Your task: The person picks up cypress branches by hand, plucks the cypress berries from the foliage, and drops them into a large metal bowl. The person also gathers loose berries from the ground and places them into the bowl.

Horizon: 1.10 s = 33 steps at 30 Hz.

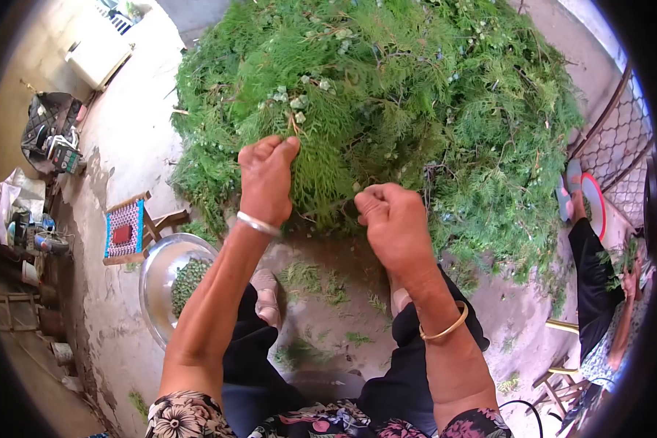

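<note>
My left hand (269, 179) is closed on a green leafy sprig (310, 157), whose thin stem shows at the fingertips. Pale round cones (298, 104) hang on the sprig just above those fingers. To the right, my right hand (393, 219) is closed in a pinch, with a small greenish cone (356, 187) at its fingertips. Both hands are in front of a large heap of cut green branches (482, 139). A metal bowl (153, 281) partly filled with green cones (188, 283) stands left of my left forearm.
A low woven stool (125, 232) stands beyond the bowl. Along the left wall are a dark bag (47, 128) and other belongings. At the far right another person (598, 285) sits holding greenery, near a wire mesh (620, 139). Fallen sprigs lie on the floor (321, 314).
</note>
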Tool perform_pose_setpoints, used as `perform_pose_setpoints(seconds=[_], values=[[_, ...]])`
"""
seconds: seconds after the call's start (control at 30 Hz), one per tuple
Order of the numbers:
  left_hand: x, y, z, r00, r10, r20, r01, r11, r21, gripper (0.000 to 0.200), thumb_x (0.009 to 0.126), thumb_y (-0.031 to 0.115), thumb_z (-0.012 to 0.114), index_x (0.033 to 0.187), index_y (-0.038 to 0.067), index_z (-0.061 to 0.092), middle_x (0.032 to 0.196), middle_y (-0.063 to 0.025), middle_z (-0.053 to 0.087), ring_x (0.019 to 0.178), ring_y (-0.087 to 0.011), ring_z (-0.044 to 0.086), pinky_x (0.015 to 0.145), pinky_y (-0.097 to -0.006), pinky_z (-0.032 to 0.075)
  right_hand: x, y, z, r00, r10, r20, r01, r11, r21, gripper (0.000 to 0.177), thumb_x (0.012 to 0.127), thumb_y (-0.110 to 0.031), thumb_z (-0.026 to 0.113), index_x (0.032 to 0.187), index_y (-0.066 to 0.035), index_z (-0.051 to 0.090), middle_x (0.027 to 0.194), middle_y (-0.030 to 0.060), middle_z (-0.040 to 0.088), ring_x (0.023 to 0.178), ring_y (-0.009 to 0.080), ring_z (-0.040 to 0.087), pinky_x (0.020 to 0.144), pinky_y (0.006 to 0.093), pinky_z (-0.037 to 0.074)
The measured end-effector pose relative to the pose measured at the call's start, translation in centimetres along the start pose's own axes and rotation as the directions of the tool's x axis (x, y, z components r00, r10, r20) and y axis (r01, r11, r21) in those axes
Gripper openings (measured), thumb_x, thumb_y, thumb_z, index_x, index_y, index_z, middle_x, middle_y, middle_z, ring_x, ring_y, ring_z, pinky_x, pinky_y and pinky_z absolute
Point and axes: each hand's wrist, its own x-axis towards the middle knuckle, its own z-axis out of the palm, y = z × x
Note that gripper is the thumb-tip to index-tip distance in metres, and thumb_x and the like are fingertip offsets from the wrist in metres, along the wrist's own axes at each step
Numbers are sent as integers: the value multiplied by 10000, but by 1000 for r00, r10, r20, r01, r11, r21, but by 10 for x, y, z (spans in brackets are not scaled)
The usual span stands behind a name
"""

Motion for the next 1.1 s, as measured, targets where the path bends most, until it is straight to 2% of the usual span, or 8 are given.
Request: perform_pose_setpoints(seconds=[0.1,0.17,0.4,0.47,0.73,0.83,0.9,1.1], values=[[-42,22,-28,839,436,325,-544,677,496,184,793,60,595,974,27,599,921,-76,619,875,-219,567,780,-321,436,9,8,0,992,106,-63,-86,961,263,301,855,-215,612,820,84,611,669,192,612,574,282,574,568,356,442],[-78,49,-35,800,86,594,126,944,-306,134,825,63,562,944,9,589,785,-70,624,708,-174,594,651,-283,464,9,4,0,995,67,-73,-50,976,212,306,864,-207,605,819,96,606,654,173,611,567,217,553,554,334,433],[-78,-12,-18,625,-258,737,632,721,-284,302,793,60,582,1073,-48,546,839,-163,626,746,-231,621,705,-317,494,-12,5,2,993,117,15,-118,980,158,391,824,-184,642,1008,151,557,782,198,652,662,219,619,612,316,476],[-71,-36,-13,730,110,674,-272,952,138,463,749,93,632,1166,-54,494,1045,-253,570,954,-342,578,850,-395,455,-18,5,3,997,68,40,-70,996,53,425,798,-193,658,1029,147,550,824,225,651,742,253,656,674,316,501],[27,18,33,924,187,334,-198,980,-3,410,719,95,673,1072,-74,551,924,-210,607,713,-237,625,638,-362,489,-13,-8,2,999,34,-2,-34,998,56,340,784,-187,650,955,95,570,835,253,625,803,380,624,692,399,493],[75,42,81,914,104,393,-13,974,-228,309,754,73,666,1015,-62,571,871,-180,595,626,-198,607,552,-316,485,-15,-4,-1,999,29,-46,-28,1000,13,326,787,-180,641,955,88,563,820,249,623,787,389,619,695,410,489],[96,45,124,722,-222,655,653,533,-538,236,799,67,640,1001,-35,572,839,-158,580,601,-233,601,522,-277,478,-14,-2,-5,997,45,-60,-44,999,23,336,790,-180,635,982,84,555,805,244,621,777,395,614,691,418,487],[120,41,191,589,-547,595,805,334,-490,186,825,63,618,986,-6,556,821,-148,578,598,-222,592,440,-266,444,-7,-5,-21,992,108,-65,-103,992,72,355,803,-193,627,1022,75,547,797,248,618,781,408,610,700,438,486]])
